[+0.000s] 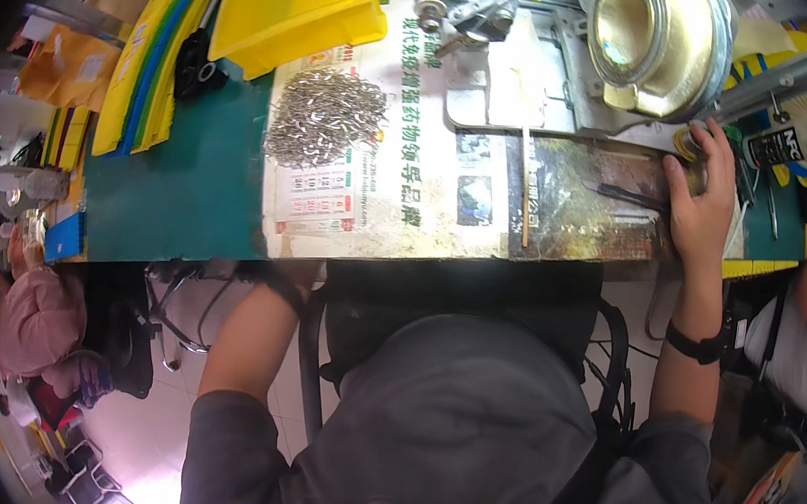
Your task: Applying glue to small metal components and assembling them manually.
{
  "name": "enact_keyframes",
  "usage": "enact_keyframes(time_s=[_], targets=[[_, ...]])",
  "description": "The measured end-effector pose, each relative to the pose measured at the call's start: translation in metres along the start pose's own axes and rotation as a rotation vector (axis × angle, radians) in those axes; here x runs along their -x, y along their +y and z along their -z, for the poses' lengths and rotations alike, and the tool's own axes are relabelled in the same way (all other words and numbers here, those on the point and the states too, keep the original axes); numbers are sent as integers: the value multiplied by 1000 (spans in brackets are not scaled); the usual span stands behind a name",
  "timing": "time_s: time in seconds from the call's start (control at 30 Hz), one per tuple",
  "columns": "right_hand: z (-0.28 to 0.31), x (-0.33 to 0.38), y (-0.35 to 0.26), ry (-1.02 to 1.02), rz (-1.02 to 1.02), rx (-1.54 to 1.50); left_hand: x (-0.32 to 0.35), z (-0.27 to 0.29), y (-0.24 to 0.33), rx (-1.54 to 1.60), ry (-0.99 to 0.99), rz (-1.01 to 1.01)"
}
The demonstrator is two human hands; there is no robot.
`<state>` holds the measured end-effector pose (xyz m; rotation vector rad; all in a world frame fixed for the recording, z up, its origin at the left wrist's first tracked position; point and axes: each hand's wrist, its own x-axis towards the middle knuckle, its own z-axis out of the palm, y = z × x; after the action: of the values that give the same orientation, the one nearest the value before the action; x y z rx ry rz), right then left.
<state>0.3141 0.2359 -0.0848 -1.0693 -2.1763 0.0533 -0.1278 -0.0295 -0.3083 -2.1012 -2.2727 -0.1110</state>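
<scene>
My right hand (708, 194) rests at the bench's right side, thumb and fingers curled round a small brass-coloured round piece (686, 143) that they partly cover. Dark tweezers (629, 195) lie just left of its thumb. My left hand (296, 273) is down at the front edge of the bench; only a bit past its black wristband shows, and the fingers are hidden. On a printed sheet (398, 176) sits a heap of small shiny metal parts (327, 120). A thin wooden stick (526, 192) lies on the worn board (584, 219), pointing toward me.
A yellow bin (298, 2) stands behind the heap. At the back right is a machine with a round brass-coloured drum (641, 39) and a pale metal plate (473, 99). Yellow, blue and green strips (161, 51) stand left. People sit at both sides, one in pink (36, 328).
</scene>
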Motion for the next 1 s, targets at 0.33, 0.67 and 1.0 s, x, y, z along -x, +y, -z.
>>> enact_keyframes(time_s=[0.33, 0.67, 1.0], targets=[[-3, -2, 2, 54, 26, -76, 41, -15, -29, -200, -49, -58], [19, -1, -32, -198, 281, -136, 69, 248, 45, 1329, -74, -57], [22, 5, -29, -468, 237, -134, -126, 305, 50, 1000, 406, 43]])
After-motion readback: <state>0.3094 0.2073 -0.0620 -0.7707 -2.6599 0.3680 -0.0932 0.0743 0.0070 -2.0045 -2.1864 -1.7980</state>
